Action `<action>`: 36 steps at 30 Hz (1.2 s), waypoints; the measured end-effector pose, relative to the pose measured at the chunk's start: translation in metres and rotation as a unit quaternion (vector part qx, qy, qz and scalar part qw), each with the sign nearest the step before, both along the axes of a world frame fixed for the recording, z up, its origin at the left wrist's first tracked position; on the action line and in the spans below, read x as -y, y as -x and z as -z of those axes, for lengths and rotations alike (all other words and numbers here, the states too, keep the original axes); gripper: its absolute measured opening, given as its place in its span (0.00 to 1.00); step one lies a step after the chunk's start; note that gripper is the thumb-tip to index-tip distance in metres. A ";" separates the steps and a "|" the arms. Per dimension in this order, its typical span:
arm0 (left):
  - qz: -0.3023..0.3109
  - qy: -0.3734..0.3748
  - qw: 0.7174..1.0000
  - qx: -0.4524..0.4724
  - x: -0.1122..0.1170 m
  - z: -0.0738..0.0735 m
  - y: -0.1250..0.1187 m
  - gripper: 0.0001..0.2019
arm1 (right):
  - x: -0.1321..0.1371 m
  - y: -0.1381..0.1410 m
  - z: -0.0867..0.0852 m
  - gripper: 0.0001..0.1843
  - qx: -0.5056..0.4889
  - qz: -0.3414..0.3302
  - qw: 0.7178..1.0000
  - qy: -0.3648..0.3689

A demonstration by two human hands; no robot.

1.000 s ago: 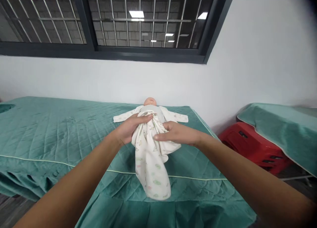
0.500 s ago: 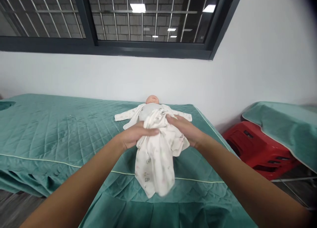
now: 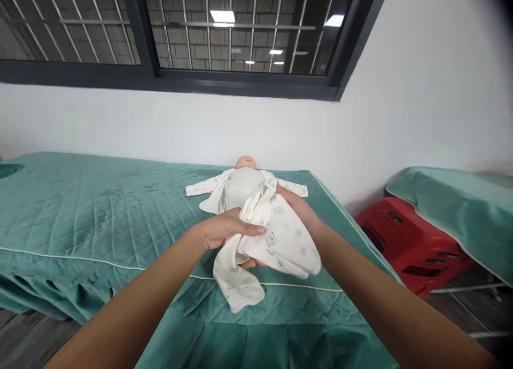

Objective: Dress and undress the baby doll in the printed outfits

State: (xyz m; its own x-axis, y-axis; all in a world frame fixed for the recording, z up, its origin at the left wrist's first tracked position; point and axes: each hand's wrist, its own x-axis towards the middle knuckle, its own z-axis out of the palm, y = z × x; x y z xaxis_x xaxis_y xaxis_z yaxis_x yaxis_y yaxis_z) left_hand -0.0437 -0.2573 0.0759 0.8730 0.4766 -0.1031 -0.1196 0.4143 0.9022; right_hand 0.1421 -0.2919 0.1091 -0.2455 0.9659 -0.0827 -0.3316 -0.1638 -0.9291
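A baby doll (image 3: 246,162) lies on its back on the green bed, its head toward the wall. It wears a white printed top (image 3: 214,198), spread open over a pale grey torso (image 3: 240,187), with both sleeves stretched sideways. Over its lower body I hold bunched white baby pants (image 3: 280,235) with small bear prints. My left hand (image 3: 230,227) grips the gathered cloth from the left, thumb on top. My right hand (image 3: 298,206) is closed on the upper right side, its fingers partly behind the fabric. A bit of the doll's foot (image 3: 249,263) shows beneath the cloth.
The quilted green bed cover (image 3: 100,214) spreads to the left and drapes over the front edge. To the right stand a red plastic stool (image 3: 412,246) and another green-covered surface (image 3: 452,203). A white wall (image 3: 180,123) and a barred window (image 3: 240,38) are behind.
The pants have turned and spread, one leg now swinging out to the right and the other to the left. The doll's foot has come into view. Both hands keep their grip.
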 end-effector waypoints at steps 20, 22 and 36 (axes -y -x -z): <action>-0.048 0.125 0.990 0.049 0.016 0.019 -0.011 0.24 | 0.020 -0.006 0.024 0.20 0.029 0.067 0.997 -0.010; -0.043 0.095 0.993 0.053 0.021 0.018 -0.011 0.24 | 0.019 -0.009 0.022 0.19 0.003 0.069 0.998 -0.008; -0.175 -0.177 0.949 -0.194 0.011 0.017 -0.011 0.10 | 0.046 -0.003 0.077 0.21 0.122 0.055 0.990 0.036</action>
